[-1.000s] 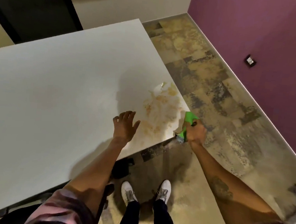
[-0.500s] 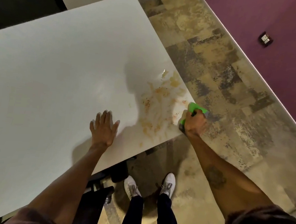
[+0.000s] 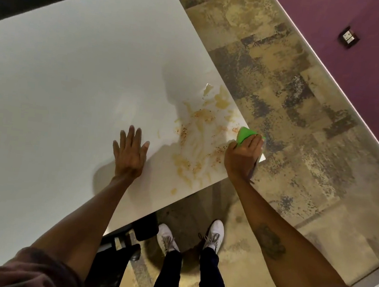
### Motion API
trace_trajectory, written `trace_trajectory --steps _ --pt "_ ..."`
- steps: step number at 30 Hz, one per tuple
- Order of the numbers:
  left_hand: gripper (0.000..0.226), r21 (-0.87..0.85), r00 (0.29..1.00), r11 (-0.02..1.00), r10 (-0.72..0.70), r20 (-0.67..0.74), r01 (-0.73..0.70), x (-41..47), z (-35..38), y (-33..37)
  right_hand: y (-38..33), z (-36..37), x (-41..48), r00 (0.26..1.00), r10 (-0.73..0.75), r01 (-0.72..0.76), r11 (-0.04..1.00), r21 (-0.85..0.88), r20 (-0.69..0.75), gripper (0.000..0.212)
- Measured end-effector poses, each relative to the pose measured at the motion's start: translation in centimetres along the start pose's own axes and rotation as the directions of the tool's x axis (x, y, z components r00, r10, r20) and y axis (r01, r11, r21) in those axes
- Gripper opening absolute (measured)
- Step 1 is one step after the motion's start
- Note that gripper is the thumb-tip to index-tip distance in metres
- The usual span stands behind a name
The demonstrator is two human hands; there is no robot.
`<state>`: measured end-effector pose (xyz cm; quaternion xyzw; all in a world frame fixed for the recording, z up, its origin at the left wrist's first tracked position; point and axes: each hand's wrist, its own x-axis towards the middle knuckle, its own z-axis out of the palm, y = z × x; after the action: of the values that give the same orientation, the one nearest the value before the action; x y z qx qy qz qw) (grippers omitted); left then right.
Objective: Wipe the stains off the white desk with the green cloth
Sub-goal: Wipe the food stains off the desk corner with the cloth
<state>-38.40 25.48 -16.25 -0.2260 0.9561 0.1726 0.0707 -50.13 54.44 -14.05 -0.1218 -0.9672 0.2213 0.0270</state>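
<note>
The white desk [image 3: 69, 81] fills the left of the view, with its near right corner in front of me. Yellow-orange stains [image 3: 198, 139] with reddish specks are smeared across that corner. My right hand [image 3: 242, 157] grips the green cloth [image 3: 245, 134] and presses it onto the desk right at the corner's edge, on the right side of the stains. My left hand [image 3: 129, 153] lies flat on the desk, palm down and fingers spread, just left of the stains.
A mottled brown tiled floor [image 3: 291, 111] lies right of the desk, bounded by a purple wall [image 3: 364, 74] with a socket [image 3: 348, 39]. My white shoes [image 3: 214, 234] stand below the desk's corner. A dark chair base [image 3: 128, 244] sits under the desk edge.
My right hand brought the cloth from beyond the corner onto the desk's edge. My left hand came down and now rests flat on the desk.
</note>
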Motion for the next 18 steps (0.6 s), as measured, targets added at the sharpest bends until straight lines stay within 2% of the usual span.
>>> trace_trajectory --steps 4,7,10,14,18 --pt "0.056 0.023 0.997 1.0 0.006 -0.083 -0.004 1.2 1.1 -1.2 0.0 1.3 0.7 0.994 0.109 -0.111 0.992 0.066 0.026 0.066" --pt "0.053 -0.009 0.988 0.996 -0.084 -0.128 0.083 1.8 1.6 -0.7 -0.3 1.5 1.1 0.984 0.179 -0.179 0.98 0.084 0.01 0.069" --pt "0.053 0.017 0.973 0.985 -0.168 -0.16 0.173 2.0 1.6 0.2 0.0 2.0 1.0 0.985 0.17 -0.169 0.985 0.024 -0.014 0.067" --pt "0.054 0.034 0.974 0.985 -0.163 -0.16 0.17 2.0 1.6 0.5 0.2 3.0 1.2 0.987 0.154 -0.155 0.988 -0.017 -0.047 0.06" --pt "0.058 0.012 0.977 0.987 -0.154 -0.144 0.158 1.9 1.5 0.7 0.4 3.3 1.8 0.99 0.143 -0.143 0.989 -0.02 -0.015 0.057"
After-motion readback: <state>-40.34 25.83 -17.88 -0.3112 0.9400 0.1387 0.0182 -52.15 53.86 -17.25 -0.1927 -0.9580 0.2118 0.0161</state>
